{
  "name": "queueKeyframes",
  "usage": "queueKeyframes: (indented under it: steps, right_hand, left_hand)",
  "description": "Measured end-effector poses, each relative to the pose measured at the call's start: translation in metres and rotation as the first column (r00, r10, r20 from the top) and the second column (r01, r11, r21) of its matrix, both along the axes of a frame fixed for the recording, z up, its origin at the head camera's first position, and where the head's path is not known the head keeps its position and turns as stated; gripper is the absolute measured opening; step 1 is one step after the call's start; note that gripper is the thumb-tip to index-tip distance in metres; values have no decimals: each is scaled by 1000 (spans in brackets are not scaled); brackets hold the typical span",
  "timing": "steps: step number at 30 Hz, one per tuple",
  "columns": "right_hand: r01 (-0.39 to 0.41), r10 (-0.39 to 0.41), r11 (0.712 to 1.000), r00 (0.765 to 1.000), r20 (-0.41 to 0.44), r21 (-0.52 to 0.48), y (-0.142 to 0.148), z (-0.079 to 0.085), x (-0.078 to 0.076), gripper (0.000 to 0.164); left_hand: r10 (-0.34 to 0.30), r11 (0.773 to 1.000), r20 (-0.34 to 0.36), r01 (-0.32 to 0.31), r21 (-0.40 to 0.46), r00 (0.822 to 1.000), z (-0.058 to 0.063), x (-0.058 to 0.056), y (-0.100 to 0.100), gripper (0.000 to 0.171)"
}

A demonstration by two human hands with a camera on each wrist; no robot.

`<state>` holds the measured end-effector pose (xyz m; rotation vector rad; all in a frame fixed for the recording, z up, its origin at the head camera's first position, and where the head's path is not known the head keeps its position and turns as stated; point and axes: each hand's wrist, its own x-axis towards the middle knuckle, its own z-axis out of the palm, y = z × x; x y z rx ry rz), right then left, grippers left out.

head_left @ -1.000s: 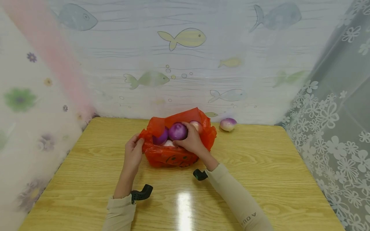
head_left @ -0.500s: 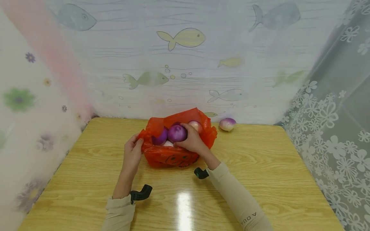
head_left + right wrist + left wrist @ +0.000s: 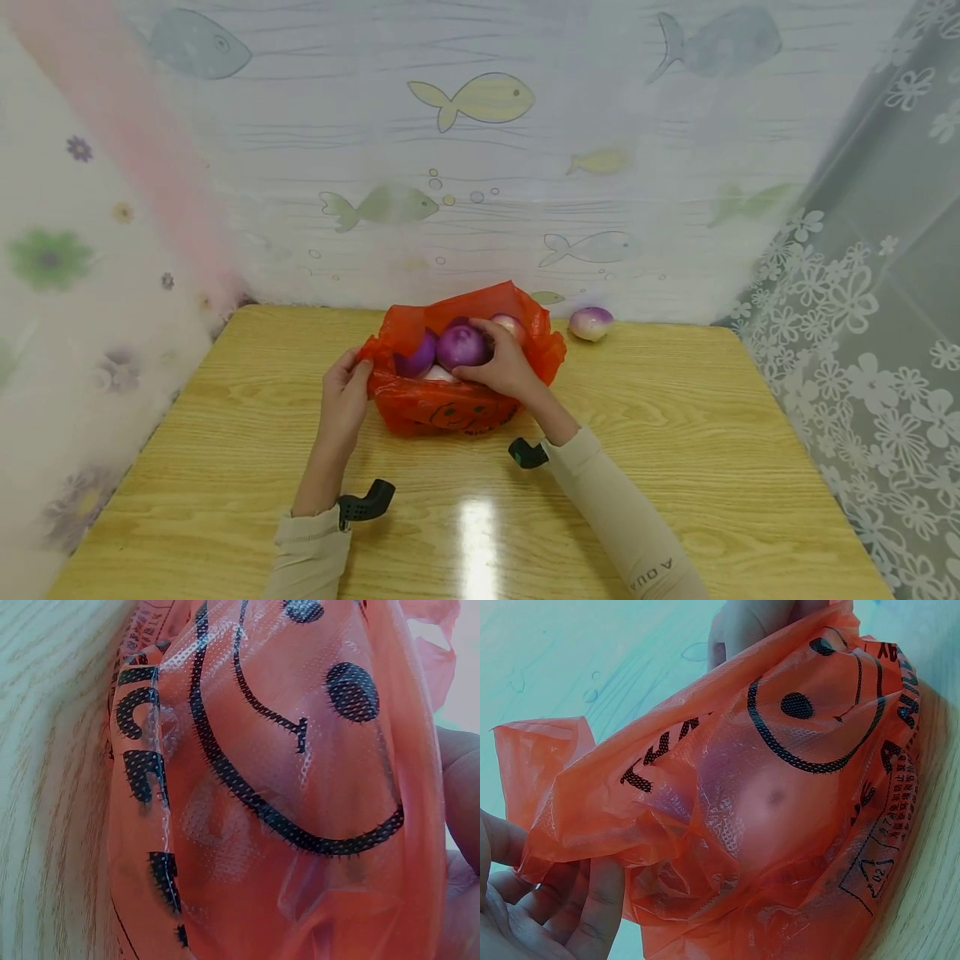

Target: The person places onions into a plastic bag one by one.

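Observation:
A red plastic bag (image 3: 450, 408) with a black smiling face printed on it stands open on the table, holding several purple-and-white turnips. My left hand (image 3: 348, 392) pinches the bag's left rim between thumb and fingers; the left wrist view shows the bunched film in those fingers (image 3: 592, 907). Reaching over the near rim, my right hand (image 3: 498, 358) curves its thumb and fingers round the right side of a purple turnip (image 3: 459, 346). Another purple turnip (image 3: 417, 357) lies left of it, and a paler one (image 3: 508, 325) sits behind the right hand. In the right wrist view the bag hides most of that hand.
One loose turnip (image 3: 591, 323) lies on the wooden table (image 3: 675, 433) to the right of the bag, near the back edge. A fish-patterned curtain (image 3: 480, 167) hangs behind the table. Black wrist mounts (image 3: 367, 502) stick out from both sleeves.
My right hand has shifted slightly to the right, and a small gap shows between its palm and the turnip. The left hand keeps its hold on the bag's rim.

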<state>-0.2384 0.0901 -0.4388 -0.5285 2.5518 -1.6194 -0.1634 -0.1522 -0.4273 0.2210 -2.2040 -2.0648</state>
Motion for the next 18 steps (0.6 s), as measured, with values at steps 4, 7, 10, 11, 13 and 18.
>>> queueKeyframes:
  steps: [4, 7, 10, 11, 13, 18]
  right_hand:
    - [1, -1, 1000, 1000, 4, -26, 2, 0, 3, 79]
    - [5, -6, 999, 1000, -12, -44, 4, 0, 5, 76]
    - [3, -6, 998, 999, -38, -62, 6, 1, 7, 74]
    - [2, -5, 997, 999, -46, -71, 7, 2, 9, 73]
    - [-2, -3, 996, 998, -63, -88, 9, 5, 11, 73]
    - [-17, 1, 986, 996, -93, -167, 14, 15, 18, 67]
  left_hand:
    - [0, 1000, 3, 0, -5, 1000, 0, -1, 0, 34]
    - [-1, 1000, 0, 1, -7, 1000, -1, -1, 1, 34]
    - [-7, 1000, -5, 7, -5, 1000, -1, -1, 1, 35]
    - [-8, 1000, -6, 8, -4, 1000, -1, 0, 1, 35]
    - [-9, 1000, -7, 9, -2, 1000, -1, 0, 1, 35]
    - [-6, 1000, -7, 6, -1, 1000, -1, 0, 1, 35]
